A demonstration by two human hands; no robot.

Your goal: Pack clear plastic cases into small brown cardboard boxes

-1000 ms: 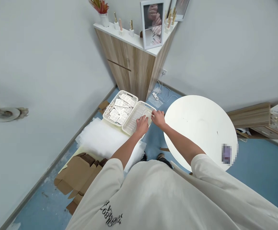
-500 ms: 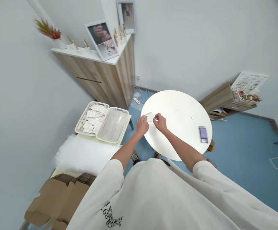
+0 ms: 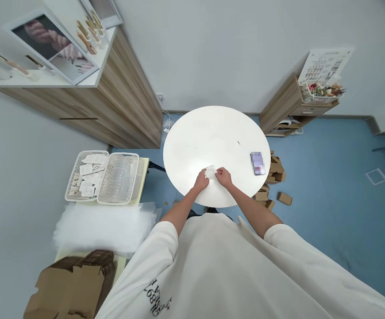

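Over the near part of the white round table [image 3: 212, 133], my left hand [image 3: 202, 180] grips the left side of a small, clear, squarish plastic tray [image 3: 210, 172]. The fingers of my right hand [image 3: 224, 177] are pinched at its right edge. Its details are too small to make out. To the left stand two white baskets side by side: one basket [image 3: 69, 188] holds white printed packets [image 3: 91, 175], and the other basket [image 3: 136, 177] holds clear plastic pieces [image 3: 119, 179].
A purple, blurred-out item [image 3: 257, 163] lies on the table's right side. White foam sheets [image 3: 102, 226] and flattened cardboard boxes [image 3: 69, 288] are at left. A wooden cabinet [image 3: 129, 102] stands behind left, a low shelf [image 3: 285, 106] behind right. Folded cartons [image 3: 275, 170] lie on the floor.
Both hands have moved from the right-hand basket to over the round table, bringing the clear plastic tray along. My view has swung to the right.
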